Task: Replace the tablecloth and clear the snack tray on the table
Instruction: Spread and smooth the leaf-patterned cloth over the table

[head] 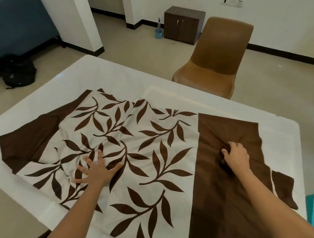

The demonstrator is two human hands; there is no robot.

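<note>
We see the brown-and-cream leaf-print tablecloth [151, 136] lying rumpled across the white bench [109, 76], reaching from its near edge to about the middle, with both of our arms stretched out over it. Our left hand [97, 172] lies palm down on the leaf-printed part, its fingers [100, 156] straight and spread wide apart, pressing the fabric flat; one finger carries a ring. Our right hand [236, 155] rests on the plain dark brown band at the right, its fingers [226, 153] curled and clamped on a bunch of that cloth, so that creases fan out from the grip.

Beyond the bench's far edge stands a tan chair [219, 54], close to the right corner. A blue sofa [17, 20] sits at far left, with a black bag [18, 71] on the floor before it. Against the far wall is a dark cabinet [183, 23]; just beside it a small blue bucket [159, 34] holds a spray bottle [159, 22]. A teal object [313, 205] is cut off at the right edge; we cannot tell what it is.
</note>
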